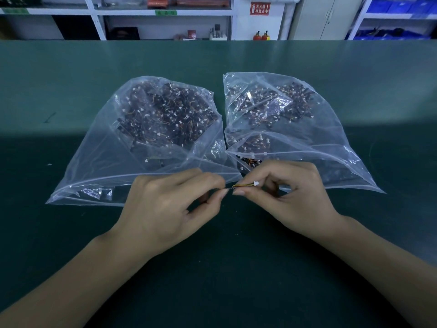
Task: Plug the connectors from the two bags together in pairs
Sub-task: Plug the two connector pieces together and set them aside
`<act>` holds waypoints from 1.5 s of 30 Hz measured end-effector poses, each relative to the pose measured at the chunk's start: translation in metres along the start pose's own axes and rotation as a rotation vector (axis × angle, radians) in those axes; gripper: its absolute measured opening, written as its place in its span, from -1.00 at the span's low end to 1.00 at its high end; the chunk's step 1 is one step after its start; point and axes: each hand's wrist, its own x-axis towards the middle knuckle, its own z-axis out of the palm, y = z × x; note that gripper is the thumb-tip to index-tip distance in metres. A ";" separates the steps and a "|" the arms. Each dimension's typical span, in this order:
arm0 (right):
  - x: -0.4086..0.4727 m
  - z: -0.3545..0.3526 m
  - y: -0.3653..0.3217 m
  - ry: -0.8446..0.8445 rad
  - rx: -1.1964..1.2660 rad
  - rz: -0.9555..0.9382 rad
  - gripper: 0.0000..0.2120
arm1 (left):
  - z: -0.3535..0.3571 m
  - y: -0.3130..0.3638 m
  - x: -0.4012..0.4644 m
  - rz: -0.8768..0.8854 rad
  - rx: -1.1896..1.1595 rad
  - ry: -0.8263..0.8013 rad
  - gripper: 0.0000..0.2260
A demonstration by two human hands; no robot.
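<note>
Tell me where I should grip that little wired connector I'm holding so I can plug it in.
Probably pinch the white plug itself, from its two sides, leaving its outer face free. The right hand now pinches the thin yellow and orange wires, which would likely bend under a push. What the left hand pinches is hidden.

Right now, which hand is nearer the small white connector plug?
Right. The right hand pinches the wire with the white connector plug beside its fingers; the left hand holds the wire's other end.
</note>
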 end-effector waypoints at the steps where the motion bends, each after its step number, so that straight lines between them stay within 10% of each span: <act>1: 0.000 0.000 0.000 0.004 -0.003 0.000 -0.93 | 0.000 0.000 0.000 -0.002 0.001 0.004 -0.86; 18: -0.001 0.000 0.004 -0.034 -0.030 0.051 -0.87 | 0.003 -0.001 0.000 -0.045 0.037 -0.006 -0.76; 31: 0.009 -0.021 0.013 0.068 -0.562 0.120 -0.88 | -0.005 -0.005 0.004 -0.138 0.205 -0.077 -0.47; 45: 0.008 -0.023 0.018 -0.026 -0.670 0.182 -0.90 | -0.003 -0.019 0.004 -0.196 0.314 -0.128 -0.65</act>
